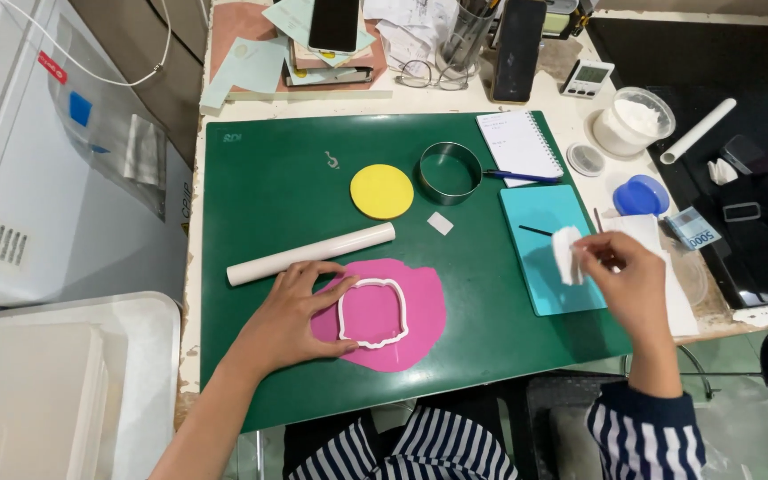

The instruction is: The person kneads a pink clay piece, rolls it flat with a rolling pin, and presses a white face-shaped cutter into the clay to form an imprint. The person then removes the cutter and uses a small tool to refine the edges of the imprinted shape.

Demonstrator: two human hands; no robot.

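Left hand [288,322] on cutter [373,313] | tub [633,121]: white powder

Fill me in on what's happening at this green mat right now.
A person sits at a green mat. The left hand rests on a white cutter frame lying on a rolled-out sheet of pink paste. The right hand holds a small white wad over a teal board. A white rolling pin lies just above the pink sheet, with a yellow disc and a metal ring further back.
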